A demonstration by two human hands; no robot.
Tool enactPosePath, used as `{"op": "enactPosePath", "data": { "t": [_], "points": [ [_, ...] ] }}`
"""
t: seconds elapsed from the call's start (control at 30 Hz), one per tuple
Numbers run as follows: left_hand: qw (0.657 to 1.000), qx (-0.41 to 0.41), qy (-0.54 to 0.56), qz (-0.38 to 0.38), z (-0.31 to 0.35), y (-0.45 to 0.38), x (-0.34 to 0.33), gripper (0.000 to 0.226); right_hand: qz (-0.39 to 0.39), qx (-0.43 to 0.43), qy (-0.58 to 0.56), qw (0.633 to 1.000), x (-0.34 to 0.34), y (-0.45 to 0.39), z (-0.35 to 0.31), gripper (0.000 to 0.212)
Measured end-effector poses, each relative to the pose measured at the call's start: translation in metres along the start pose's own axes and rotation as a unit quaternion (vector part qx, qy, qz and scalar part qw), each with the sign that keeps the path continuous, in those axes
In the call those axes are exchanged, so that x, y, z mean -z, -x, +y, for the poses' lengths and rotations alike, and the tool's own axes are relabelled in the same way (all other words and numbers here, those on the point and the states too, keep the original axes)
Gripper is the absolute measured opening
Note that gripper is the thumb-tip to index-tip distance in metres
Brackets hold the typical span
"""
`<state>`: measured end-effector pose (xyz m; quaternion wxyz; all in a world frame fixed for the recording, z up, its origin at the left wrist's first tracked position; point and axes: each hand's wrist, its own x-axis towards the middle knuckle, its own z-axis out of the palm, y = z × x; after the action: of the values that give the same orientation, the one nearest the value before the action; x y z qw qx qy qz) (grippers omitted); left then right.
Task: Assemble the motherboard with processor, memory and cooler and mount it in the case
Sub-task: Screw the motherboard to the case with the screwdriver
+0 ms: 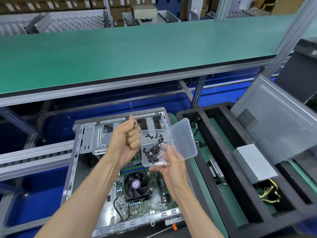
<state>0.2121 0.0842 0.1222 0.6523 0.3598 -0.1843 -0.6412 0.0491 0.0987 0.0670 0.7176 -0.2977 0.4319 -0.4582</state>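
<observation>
Clear plastic box (pixel 155 148) of screws (pixel 153 152) rests on the right hand's (pixel 169 166) fingers; left hand (pixel 126 141) pinches one screw (pixel 134 123) above the case (pixel 85 152).

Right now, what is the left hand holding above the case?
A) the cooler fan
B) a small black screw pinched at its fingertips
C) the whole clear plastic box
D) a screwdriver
B: the left hand pinches a small black screw between thumb and forefinger, while the right hand holds the open clear box of screws above the case.
</observation>
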Motion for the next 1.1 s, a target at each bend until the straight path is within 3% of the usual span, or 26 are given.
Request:
{"op": "enactPosePath", "data": {
  "t": [0.1, 0.17, 0.23, 0.3, 0.33, 0.37, 0.47, 0.5, 0.67, 0.83, 0.97, 1.0, 1.03, 1.07, 1.1],
  "points": [
    [0.996, 0.033, 0.077, -0.006, 0.001, 0.002, 0.01, 0.024, 0.0, 0.002, -0.001, 1.0, 0.0, 0.0, 0.001, 0.031],
    [0.997, 0.032, 0.072, 0.004, 0.001, 0.002, 0.013, 0.023, 0.001, 0.002, -0.001, 1.0, 0.0, -0.001, 0.002, 0.031],
    [1.0, 0.003, 0.002, 0.028, 0.001, 0.0, 0.012, 0.021, 0.001, 0.002, -0.001, 1.0, 0.001, -0.002, 0.003, 0.031],
    [0.984, -0.048, -0.157, 0.063, 0.001, -0.003, 0.009, 0.022, 0.0, 0.001, 0.001, 1.0, 0.002, -0.003, 0.004, 0.031],
    [0.954, -0.078, -0.279, 0.076, 0.0, -0.005, 0.007, 0.022, 0.0, 0.002, 0.001, 1.0, 0.002, -0.003, 0.004, 0.031],
    [0.898, -0.109, -0.417, 0.083, -0.002, -0.007, 0.005, 0.02, 0.0, 0.003, 0.001, 1.0, 0.002, -0.003, 0.004, 0.031],
    [0.676, -0.171, -0.714, 0.057, -0.004, -0.012, -0.002, 0.006, 0.0, 0.006, -0.005, 1.0, 0.001, -0.003, 0.004, 0.031],
    [0.631, -0.172, -0.755, 0.05, -0.005, -0.012, -0.005, 0.007, 0.0, 0.006, -0.008, 1.0, 0.001, -0.003, 0.004, 0.031],
    [0.546, -0.158, -0.821, 0.048, -0.007, -0.017, -0.014, 0.013, -0.003, 0.01, -0.01, 1.0, 0.001, -0.002, 0.002, 0.03],
    [0.534, -0.15, -0.831, 0.037, -0.005, -0.019, -0.017, 0.01, -0.002, 0.004, -0.011, 1.0, 0.002, -0.001, 0.002, 0.03],
    [0.491, -0.17, -0.854, 0.022, -0.007, -0.018, -0.016, 0.013, -0.001, 0.003, -0.016, 1.0, 0.0, 0.0, 0.001, 0.029],
    [0.496, -0.176, -0.85, 0.024, -0.007, -0.018, -0.016, 0.012, -0.001, 0.003, -0.016, 1.0, 0.001, -0.001, 0.001, 0.029],
    [0.534, -0.182, -0.825, 0.033, -0.007, -0.018, -0.016, 0.012, 0.0, 0.003, -0.016, 1.0, 0.001, 0.0, 0.001, 0.029],
    [0.607, -0.18, -0.773, 0.045, -0.006, -0.017, -0.014, 0.014, 0.001, 0.003, -0.015, 1.0, 0.001, -0.001, 0.001, 0.03],
    [0.71, -0.179, -0.679, 0.054, -0.003, -0.017, -0.011, 0.018, 0.001, 0.002, -0.012, 1.0, 0.001, -0.001, 0.001, 0.03]
  ]
}}
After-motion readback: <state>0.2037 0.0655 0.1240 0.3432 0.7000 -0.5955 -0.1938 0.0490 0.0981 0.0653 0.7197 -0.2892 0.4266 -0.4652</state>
